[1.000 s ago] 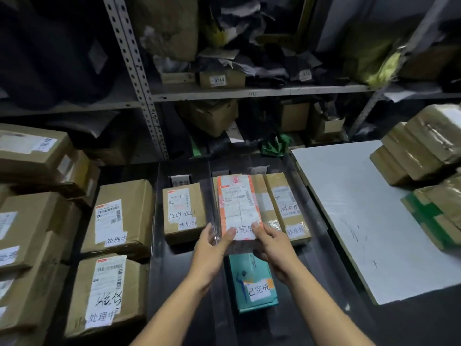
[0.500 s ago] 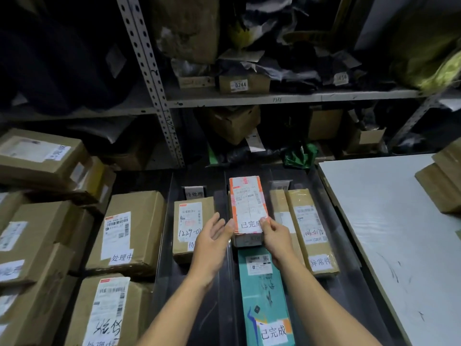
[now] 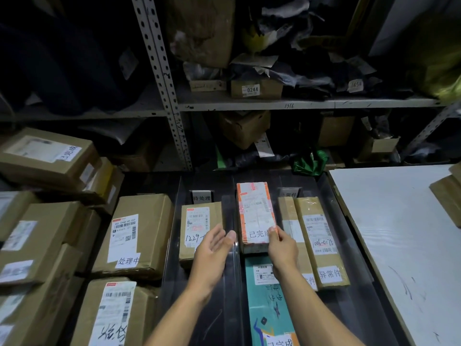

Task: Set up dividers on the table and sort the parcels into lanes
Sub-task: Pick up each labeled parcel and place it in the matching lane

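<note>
I am looking down through the head camera at a dark tabletop [image 3: 212, 318] split into lanes by clear upright dividers [image 3: 233, 248]. In the centre of the frame, my right hand [image 3: 283, 248] is pinching the near right corner of an orange-edged parcel [image 3: 255, 216] with a white label, its grip closing thumb on top; the parcel is lying in the middle lane, its near end touching a teal parcel [image 3: 268, 303] that is running toward the bottom edge. My left hand [image 3: 212, 248] is hovering just left of it, over the divider, palm turned inward and fingers spread loosely, gripping nothing. Behind that hand, in the left lane, a brown box [image 3: 199, 221] with handwritten numbers is sitting in front of a small lane tag [image 3: 202, 197]. In the right lane, two long brown parcels [image 3: 316, 236] are lying side by side. Larger brown boxes [image 3: 134, 233] are stacking up along the left of the frame, a white board [image 3: 399, 233] is filling the right, and cluttered metal shelves [image 3: 274, 104] are crossing the top.
</note>
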